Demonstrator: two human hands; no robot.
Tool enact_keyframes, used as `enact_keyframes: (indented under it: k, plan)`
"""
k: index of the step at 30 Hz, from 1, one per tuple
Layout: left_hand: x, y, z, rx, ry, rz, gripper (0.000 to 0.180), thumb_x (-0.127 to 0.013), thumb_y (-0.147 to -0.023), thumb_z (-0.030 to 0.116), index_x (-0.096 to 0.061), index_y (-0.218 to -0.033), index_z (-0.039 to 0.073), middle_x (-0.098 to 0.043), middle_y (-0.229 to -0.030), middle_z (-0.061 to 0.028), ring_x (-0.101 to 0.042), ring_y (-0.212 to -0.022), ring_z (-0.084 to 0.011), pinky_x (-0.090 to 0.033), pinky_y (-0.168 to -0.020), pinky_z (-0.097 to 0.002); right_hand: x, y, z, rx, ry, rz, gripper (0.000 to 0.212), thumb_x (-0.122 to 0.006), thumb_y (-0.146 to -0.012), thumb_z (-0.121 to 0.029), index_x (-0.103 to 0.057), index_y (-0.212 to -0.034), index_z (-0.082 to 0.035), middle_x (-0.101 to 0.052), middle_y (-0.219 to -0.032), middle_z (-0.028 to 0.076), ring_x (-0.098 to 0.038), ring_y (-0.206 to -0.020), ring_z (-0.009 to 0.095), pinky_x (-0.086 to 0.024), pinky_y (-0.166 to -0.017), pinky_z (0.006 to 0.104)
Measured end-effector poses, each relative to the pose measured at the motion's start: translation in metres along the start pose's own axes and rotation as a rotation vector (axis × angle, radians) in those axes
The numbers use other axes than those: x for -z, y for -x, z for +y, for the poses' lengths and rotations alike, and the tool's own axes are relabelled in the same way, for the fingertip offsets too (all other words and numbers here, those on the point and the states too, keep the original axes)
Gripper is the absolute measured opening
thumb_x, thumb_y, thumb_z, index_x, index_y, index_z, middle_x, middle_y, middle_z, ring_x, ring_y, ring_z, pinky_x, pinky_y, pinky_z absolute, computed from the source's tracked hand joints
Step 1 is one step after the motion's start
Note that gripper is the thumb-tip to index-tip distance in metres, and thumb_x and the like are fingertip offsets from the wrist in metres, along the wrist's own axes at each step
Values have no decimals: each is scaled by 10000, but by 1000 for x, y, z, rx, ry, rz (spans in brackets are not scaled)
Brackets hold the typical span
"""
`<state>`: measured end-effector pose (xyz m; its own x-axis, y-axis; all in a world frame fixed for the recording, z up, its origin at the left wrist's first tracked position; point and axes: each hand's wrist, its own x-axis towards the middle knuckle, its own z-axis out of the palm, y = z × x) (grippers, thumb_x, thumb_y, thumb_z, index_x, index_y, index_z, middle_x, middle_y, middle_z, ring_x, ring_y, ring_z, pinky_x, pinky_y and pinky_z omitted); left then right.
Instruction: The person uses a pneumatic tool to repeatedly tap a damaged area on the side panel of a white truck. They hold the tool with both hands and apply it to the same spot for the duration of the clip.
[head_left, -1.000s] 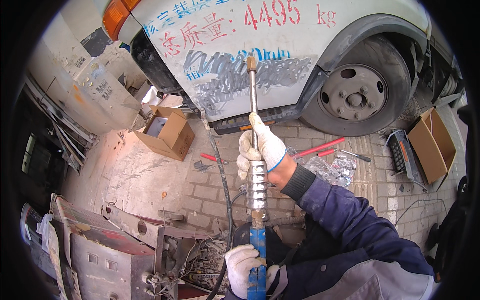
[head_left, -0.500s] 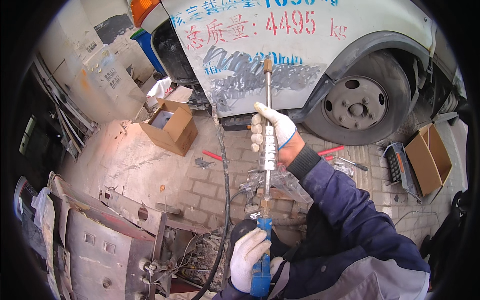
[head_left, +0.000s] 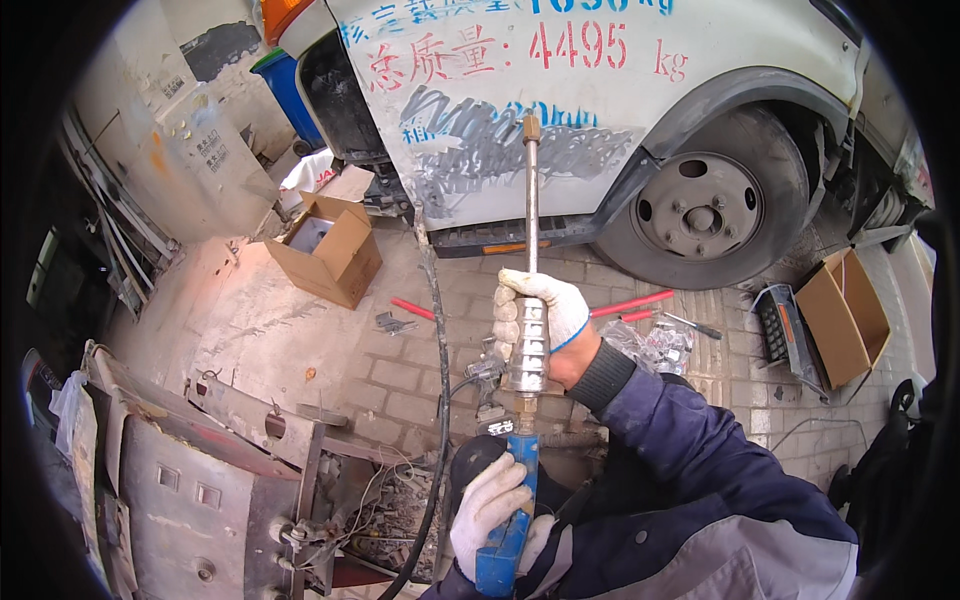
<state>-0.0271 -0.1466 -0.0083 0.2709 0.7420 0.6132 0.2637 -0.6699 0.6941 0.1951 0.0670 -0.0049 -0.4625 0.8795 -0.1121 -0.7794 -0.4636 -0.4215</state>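
Observation:
A slide hammer stands upright in front of me, with a long metal rod [head_left: 532,200], a brass-coloured tip [head_left: 531,130] and a blue handle [head_left: 521,462]. My left hand [head_left: 488,512], in a white glove, is wrapped round that handle. Round the ribbed silver sliding weight [head_left: 533,345] closes my right hand [head_left: 558,310], gloved in white too. The weight sits low on the rod, just above the brass nut by the handle. In the picture, the tip overlaps the grey-smeared patch on the white truck door [head_left: 590,190]; whether it touches the panel I cannot tell.
The truck's front wheel [head_left: 705,215] is at the right. An open carton [head_left: 335,255] stands left, another carton [head_left: 845,320] far right. Red bars [head_left: 640,302], a screwdriver [head_left: 692,325] and a power tool [head_left: 487,385] lie on the paving. A black hose [head_left: 438,330] runs past a rusty metal body [head_left: 210,480].
My right hand has pulled the sliding weight down the rod toward the blue handle. My left hand still grips the handle, and the view has shifted slightly.

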Motion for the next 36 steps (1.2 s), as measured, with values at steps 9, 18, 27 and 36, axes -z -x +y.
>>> enact_keyframes:
  k: [9,18,27,36]
  plan:
    - [9,0,2,0,30,-31,547,-967,-830,151,-674,-1271,14,-721,-1349,-234,-699,-1314,-489,-583,-1112,-544,-77,-5,-34,158,93,-26,298,-662,-1107,-341,-682,-901,-127,-641,-747,6,-612,-592,183,-548,-571,398]
    - [4,-2,-6,7,32,-28,504,-945,-849,137,-674,-1256,14,-720,-1348,-230,-707,-1303,-487,-597,-1087,-530,-6,-2,-9,149,179,30,329,-663,-1116,-393,-723,-1018,-84,-699,-800,55,-720,-710,241,-650,-701,473]
    - [7,-6,-2,48,-70,-102,480,-941,-832,133,-691,-1229,36,-737,-1306,-213,-714,-1292,-477,-601,-1088,-534,-36,-45,-76,266,81,92,481,-561,-1154,-572,-651,-1037,-115,-442,-708,-74,-387,-516,93,-340,-456,283]
    - [9,-19,8,-1,-274,-268,451,-952,-763,119,-731,-1151,57,-752,-1276,-169,-722,-1280,-437,-607,-1101,-544,-4,-73,-74,25,-376,-665,577,-492,-1149,-647,-555,-833,-169,-375,-644,-87,-320,-464,89,-258,-412,300]
